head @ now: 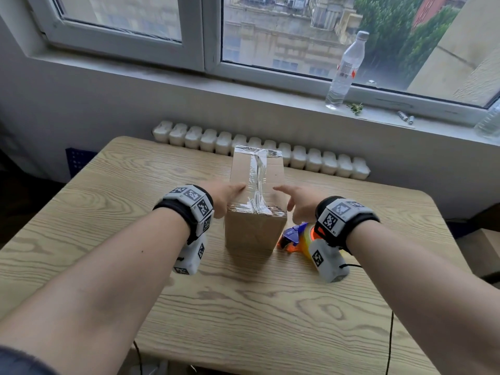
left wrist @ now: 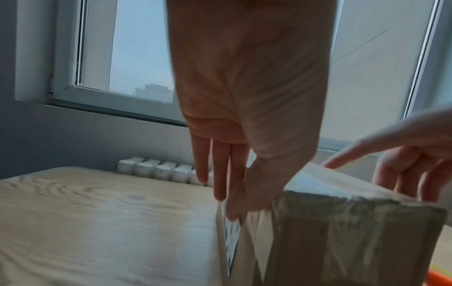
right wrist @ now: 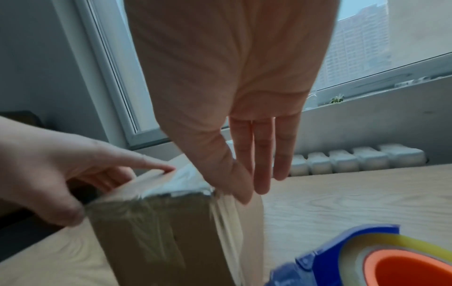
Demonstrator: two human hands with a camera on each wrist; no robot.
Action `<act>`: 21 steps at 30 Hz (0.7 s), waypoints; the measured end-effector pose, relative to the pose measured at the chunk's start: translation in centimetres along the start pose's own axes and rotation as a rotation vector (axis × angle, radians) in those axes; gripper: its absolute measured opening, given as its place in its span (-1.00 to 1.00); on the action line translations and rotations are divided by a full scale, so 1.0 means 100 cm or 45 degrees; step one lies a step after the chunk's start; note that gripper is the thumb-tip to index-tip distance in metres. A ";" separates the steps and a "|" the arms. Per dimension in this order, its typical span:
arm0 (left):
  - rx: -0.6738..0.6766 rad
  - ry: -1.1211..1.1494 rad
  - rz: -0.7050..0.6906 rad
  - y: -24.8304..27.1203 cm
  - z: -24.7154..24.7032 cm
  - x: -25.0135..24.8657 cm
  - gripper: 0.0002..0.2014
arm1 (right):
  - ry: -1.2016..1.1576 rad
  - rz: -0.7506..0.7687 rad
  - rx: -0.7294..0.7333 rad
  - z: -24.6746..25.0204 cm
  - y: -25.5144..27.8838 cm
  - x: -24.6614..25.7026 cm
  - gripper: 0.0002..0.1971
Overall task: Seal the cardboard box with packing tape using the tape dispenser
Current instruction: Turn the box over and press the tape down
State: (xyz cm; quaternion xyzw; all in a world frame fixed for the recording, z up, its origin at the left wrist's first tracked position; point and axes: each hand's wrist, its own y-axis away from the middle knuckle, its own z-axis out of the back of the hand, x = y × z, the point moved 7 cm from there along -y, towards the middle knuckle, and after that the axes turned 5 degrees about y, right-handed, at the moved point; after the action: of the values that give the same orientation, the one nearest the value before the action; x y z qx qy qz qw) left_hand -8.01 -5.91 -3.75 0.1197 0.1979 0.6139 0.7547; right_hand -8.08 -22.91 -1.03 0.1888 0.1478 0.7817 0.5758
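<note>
A tall cardboard box [head: 257,231] stands in the middle of the wooden table [head: 108,212], with clear tape [head: 255,180] along its top seam and over both top edges. My left hand [head: 232,197] lies against the box's upper left edge, thumb on top, with straight fingers [left wrist: 220,174] down the side. My right hand [head: 289,203] mirrors it on the right edge, its fingers [right wrist: 263,158] straight beside the box [right wrist: 151,232]. The blue and orange tape dispenser [head: 293,236] lies on the table right of the box, under my right wrist, held by neither hand.
A white radiator [head: 270,151] runs behind the table's far edge. On the windowsill stand a clear water bottle [head: 346,69] and some small bits. Cables [head: 389,342] hang over the table's near edge.
</note>
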 end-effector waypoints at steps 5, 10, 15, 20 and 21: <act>-0.065 0.024 -0.076 -0.007 -0.012 0.004 0.21 | 0.080 0.052 -0.156 -0.020 -0.007 -0.001 0.04; -0.054 0.031 -0.078 -0.013 -0.013 0.004 0.29 | 0.097 0.036 -0.259 -0.021 -0.013 0.000 -0.08; -0.116 -0.042 -0.057 -0.014 -0.016 0.003 0.26 | 0.054 -0.054 -0.410 -0.028 -0.016 0.001 -0.31; -0.173 0.005 -0.039 -0.014 -0.020 0.001 0.17 | 0.074 -0.090 -0.437 -0.032 -0.016 0.005 -0.37; -0.188 0.024 -0.040 -0.013 -0.021 0.000 0.14 | 0.066 -0.090 -0.426 -0.032 -0.016 0.005 -0.36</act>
State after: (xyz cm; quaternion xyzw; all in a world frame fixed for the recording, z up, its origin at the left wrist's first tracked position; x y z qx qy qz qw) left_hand -7.77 -6.31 -6.16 0.0549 0.1613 0.6159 0.7692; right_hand -8.37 -22.01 -4.54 0.0649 0.0369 0.7793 0.6222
